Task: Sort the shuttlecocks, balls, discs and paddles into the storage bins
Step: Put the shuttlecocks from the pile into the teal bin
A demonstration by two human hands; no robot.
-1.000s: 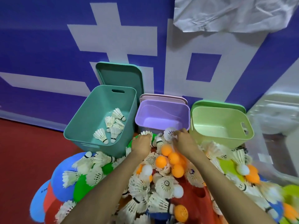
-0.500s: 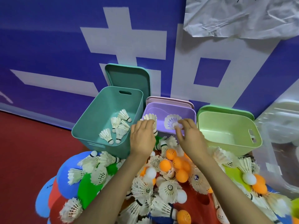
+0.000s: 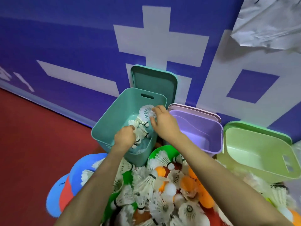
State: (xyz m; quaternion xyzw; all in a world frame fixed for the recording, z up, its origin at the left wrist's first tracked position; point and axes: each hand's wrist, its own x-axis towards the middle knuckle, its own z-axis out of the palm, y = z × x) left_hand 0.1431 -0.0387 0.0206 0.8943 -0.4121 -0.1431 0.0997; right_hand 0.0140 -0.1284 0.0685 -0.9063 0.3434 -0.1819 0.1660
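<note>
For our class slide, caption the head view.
Left hand and right hand hold shuttlecocks over the teal bin, beside the purple bin and green bin.

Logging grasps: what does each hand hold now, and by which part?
Right hand pinches a shuttlecock by its feather skirt's rim. Left hand is curled over the teal bin; its hold cannot be told.

Contents of left grip (image 3: 124, 138) hidden.

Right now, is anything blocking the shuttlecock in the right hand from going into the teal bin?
Nothing visible. The right hand holds the shuttlecock over the open teal bin; the lid leans against the wall behind, and only other shuttlecocks lie inside.
</note>
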